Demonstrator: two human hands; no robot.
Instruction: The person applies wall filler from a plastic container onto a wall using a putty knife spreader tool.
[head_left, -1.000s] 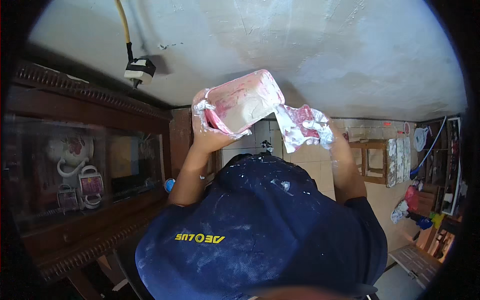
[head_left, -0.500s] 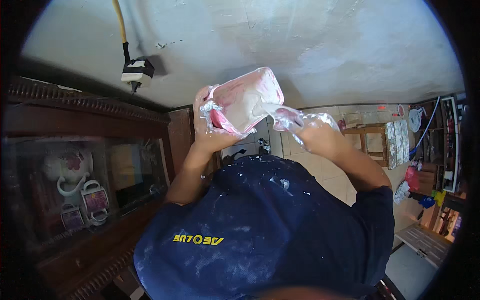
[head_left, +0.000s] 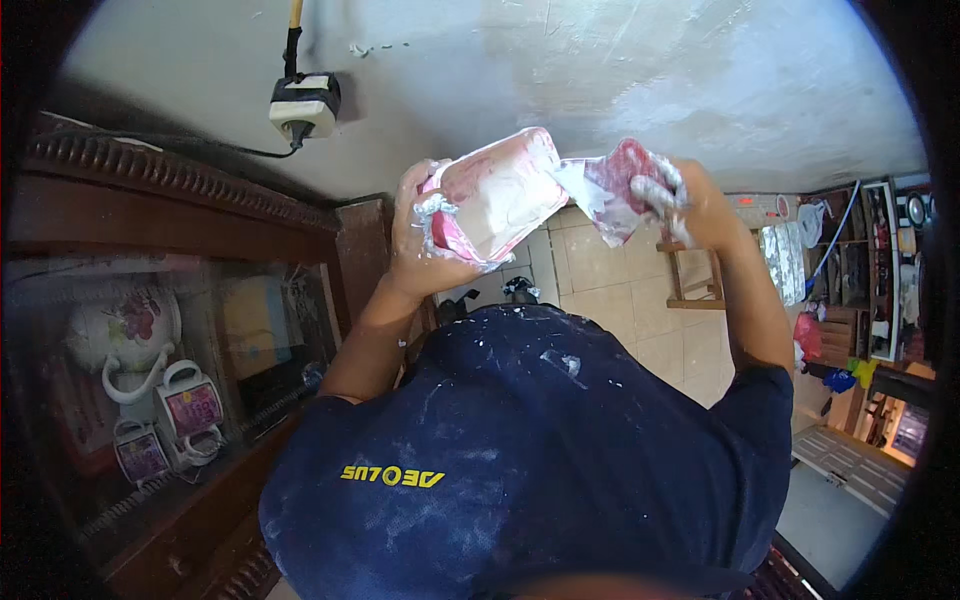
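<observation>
Tilted up in front of my chest is a pink plastic tub, smeared with white putty inside. My left hand is closed round its left side, and white paste clings to that edge and to my fingers. A flat red plastic scraper, coated with white putty, is gripped in my right hand, whose fingers are also smeared white. The scraper's left end, with putty on it, is right beside the tub's right rim; whether they touch I cannot tell.
Ahead stands a grey-white plastered wall with a hanging power socket. A dark wooden cabinet with cups and a teapot behind glass is close on my left. To the right are a wooden stool and a cluttered shelf.
My right hand and the scraper have moved right and up, out of the tub, turning the scraper's red face into view. The tub stays nearly in place in my left hand.
</observation>
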